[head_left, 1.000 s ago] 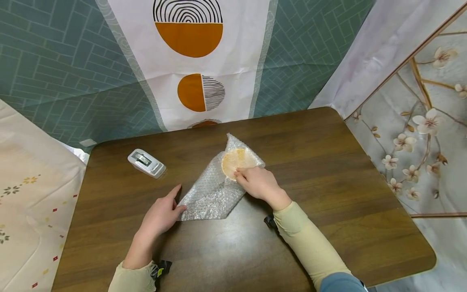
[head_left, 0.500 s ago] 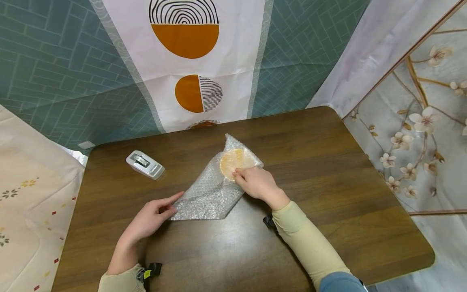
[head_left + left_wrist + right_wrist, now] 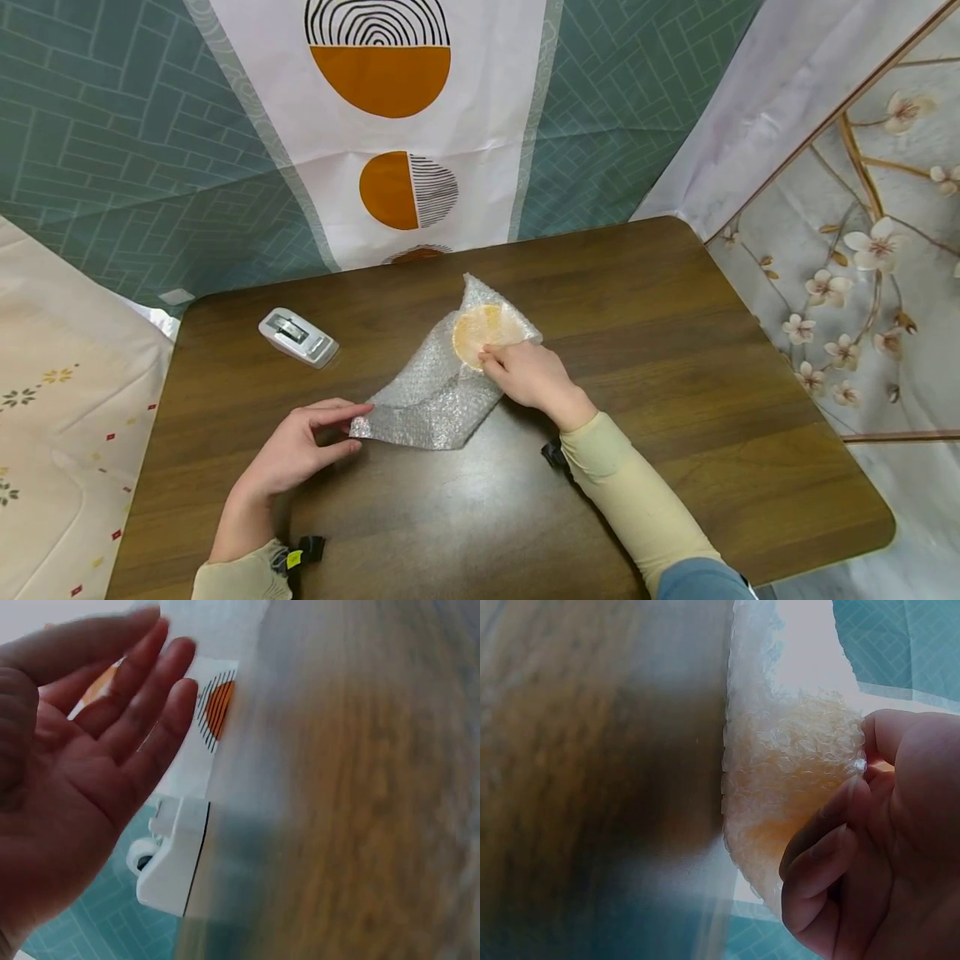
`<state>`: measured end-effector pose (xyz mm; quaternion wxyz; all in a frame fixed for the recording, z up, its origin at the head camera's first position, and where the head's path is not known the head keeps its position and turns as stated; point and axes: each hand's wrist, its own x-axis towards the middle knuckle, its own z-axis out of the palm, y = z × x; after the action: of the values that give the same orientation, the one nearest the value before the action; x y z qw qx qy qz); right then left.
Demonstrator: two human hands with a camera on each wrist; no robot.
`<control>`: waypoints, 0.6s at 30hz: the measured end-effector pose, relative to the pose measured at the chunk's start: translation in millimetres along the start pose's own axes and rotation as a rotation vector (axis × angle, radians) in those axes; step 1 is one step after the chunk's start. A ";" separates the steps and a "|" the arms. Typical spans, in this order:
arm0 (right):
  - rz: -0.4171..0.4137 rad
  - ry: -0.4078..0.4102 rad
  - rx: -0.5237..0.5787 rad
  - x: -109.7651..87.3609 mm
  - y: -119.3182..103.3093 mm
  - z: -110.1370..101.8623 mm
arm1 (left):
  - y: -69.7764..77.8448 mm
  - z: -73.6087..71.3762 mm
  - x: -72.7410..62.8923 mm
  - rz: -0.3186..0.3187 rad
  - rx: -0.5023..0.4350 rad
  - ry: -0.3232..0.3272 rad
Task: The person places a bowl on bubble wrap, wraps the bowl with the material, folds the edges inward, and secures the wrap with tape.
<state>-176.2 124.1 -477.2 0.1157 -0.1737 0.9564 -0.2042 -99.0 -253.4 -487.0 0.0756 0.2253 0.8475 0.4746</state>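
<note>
A dark wooden table (image 3: pixel 675 400) fills the view, patterned curtains hanging behind it. Nearest the camera, the left hand (image 3: pixel 296 450) lies low on the wood, fingers long and loosely spread, thumb and forefinger at the near-left corner of the bubble wrap (image 3: pixel 427 400); whether they pinch that corner or only touch it cannot be told, and the left wrist view shows just an open palm with nothing in it. Half a second ago that hand sat a little higher and closer to the sheet; now it has slid leftward and down, and the corner is drawn out flatter with it. Further in, the right hand (image 3: pixel 528 377) has not budged: its fingers are curled, pressing the fold of wrap against the orange disc (image 3: pixel 480 329), which lies bundled at the sheet's far end, right at the fingertips. The right wrist view confirms it, bubbles bunched over the orange shape under the bent fingers. Beyond, well apart at the far left, sits a white tape dispenser (image 3: pixel 298 336).
</note>
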 end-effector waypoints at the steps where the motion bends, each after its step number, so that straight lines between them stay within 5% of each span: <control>1: -0.001 0.000 0.000 0.2 0.1 -0.4 | 1.0 0.4 1.7 0.010 0.016 0.018; 7: -0.003 0.000 -0.003 0.5 0.0 -2.4 | 8.3 5.1 15.4 0.036 0.090 0.160; 18: -0.008 -0.018 0.002 0.7 -0.3 -2.7 | 40.6 20.2 53.0 0.097 0.022 0.301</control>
<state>-177.6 124.5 -474.7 0.1234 -0.1792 0.9545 -0.2041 -126.5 -195.6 -459.2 -0.0775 0.1933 0.8425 0.4968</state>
